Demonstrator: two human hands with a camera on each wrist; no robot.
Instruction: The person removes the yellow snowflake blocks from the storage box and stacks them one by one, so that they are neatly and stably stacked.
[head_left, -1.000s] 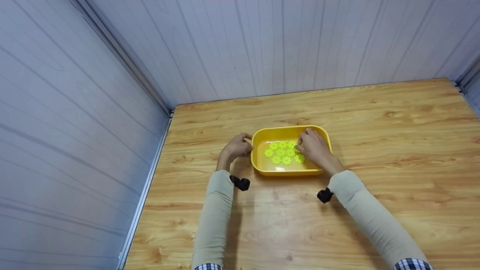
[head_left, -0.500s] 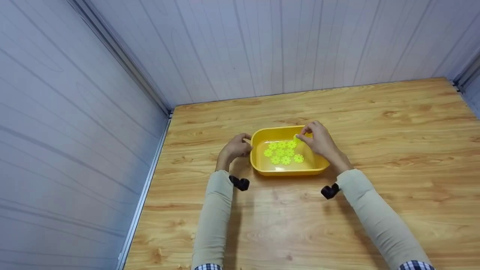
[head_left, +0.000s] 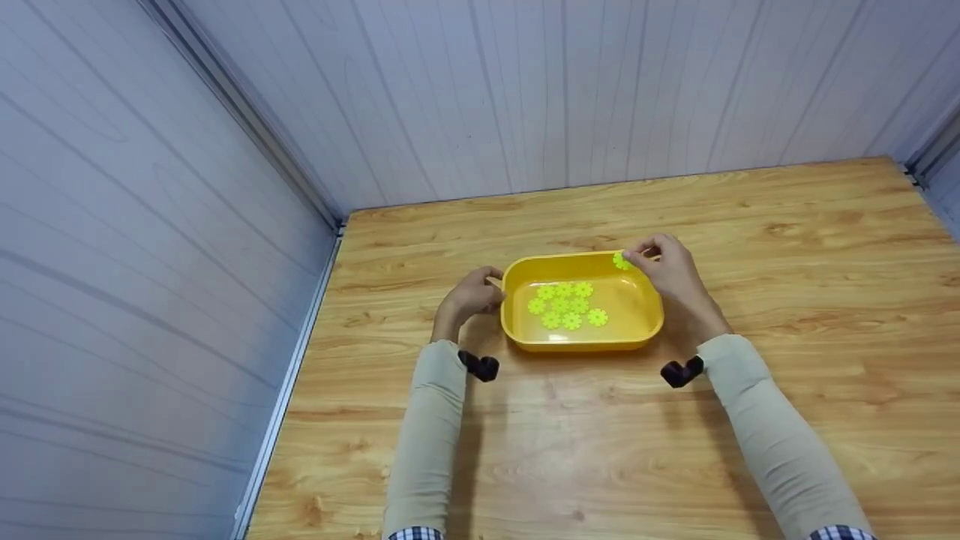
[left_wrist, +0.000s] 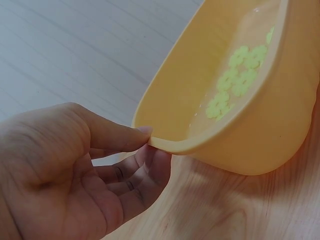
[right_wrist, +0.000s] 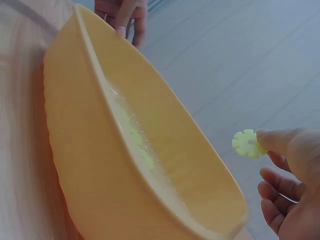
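Head view: yellow tub (head_left: 636, 306) on the wood table (head_left: 570, 442), flower pieces (head_left: 559, 305) flat on its floor, mostly left of centre. Right hand (head_left: 671, 271) at tub's far right corner, one flower (head_left: 620, 261) pinched. Left hand (head_left: 472, 293) at tub's left end.

Left wrist: thumb and fingers grip tub's rim (left_wrist: 172, 146).

Right wrist: pinched flower apart from tub wall, remaining fingers curled.

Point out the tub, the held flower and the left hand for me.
Tub (head_left: 568, 268): head view, on its far inner wall.
Held flower (right_wrist: 244, 144): right wrist view, on its face, left of the centre hole.
Left hand (left_wrist: 65, 170): left wrist view, on the palm.
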